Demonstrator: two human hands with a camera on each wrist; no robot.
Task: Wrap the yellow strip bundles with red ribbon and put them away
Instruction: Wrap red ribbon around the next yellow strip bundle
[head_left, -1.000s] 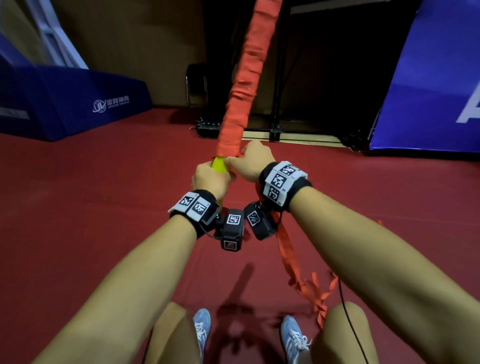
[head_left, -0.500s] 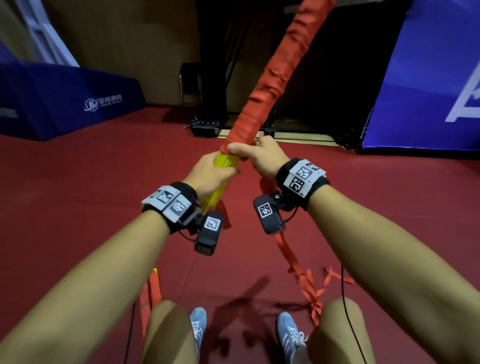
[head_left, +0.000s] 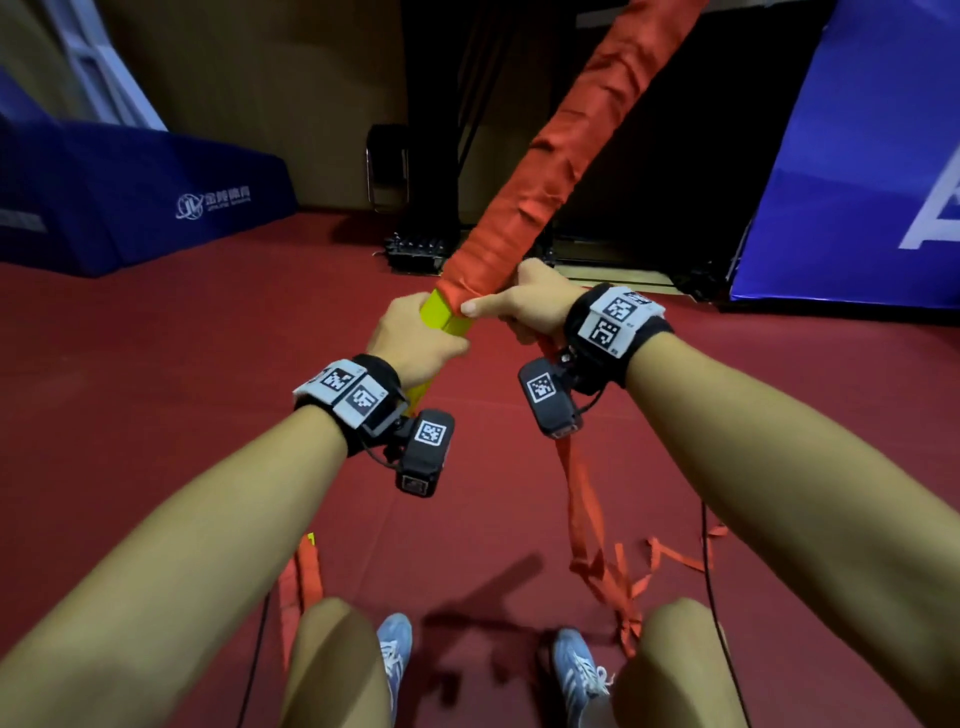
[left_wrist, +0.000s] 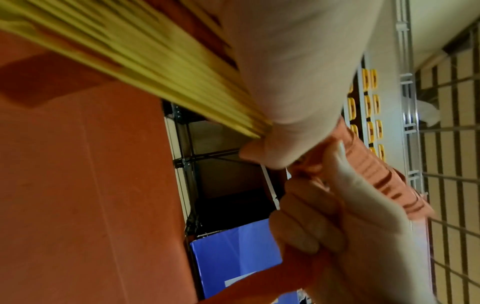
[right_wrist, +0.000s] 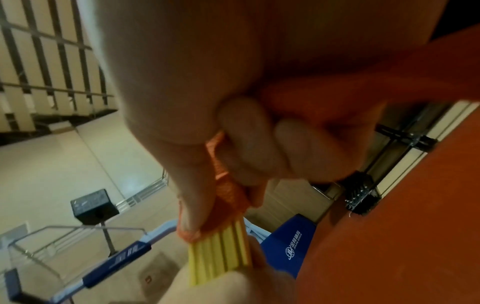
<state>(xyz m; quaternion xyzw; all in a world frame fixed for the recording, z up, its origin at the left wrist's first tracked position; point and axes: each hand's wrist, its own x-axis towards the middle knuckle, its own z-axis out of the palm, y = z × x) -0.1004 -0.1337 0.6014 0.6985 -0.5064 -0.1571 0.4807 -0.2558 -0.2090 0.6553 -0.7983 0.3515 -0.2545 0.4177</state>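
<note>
Red floor (head_left: 156, 395) — ribbon (head_left: 561, 171) sheathes bundle (head_left: 441, 314), yellow end bare

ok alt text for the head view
The left hand grips the bare end of a long yellow strip bundle; the right hand pinches the edge of the red ribbon wrapped up its length. Loose ribbon trails onto the floor.

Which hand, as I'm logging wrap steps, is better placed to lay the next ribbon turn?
Probably right. The right hand pinches the red ribbon at the wrap's lower edge, while the left hand grips the bare yellow bundle.
</note>
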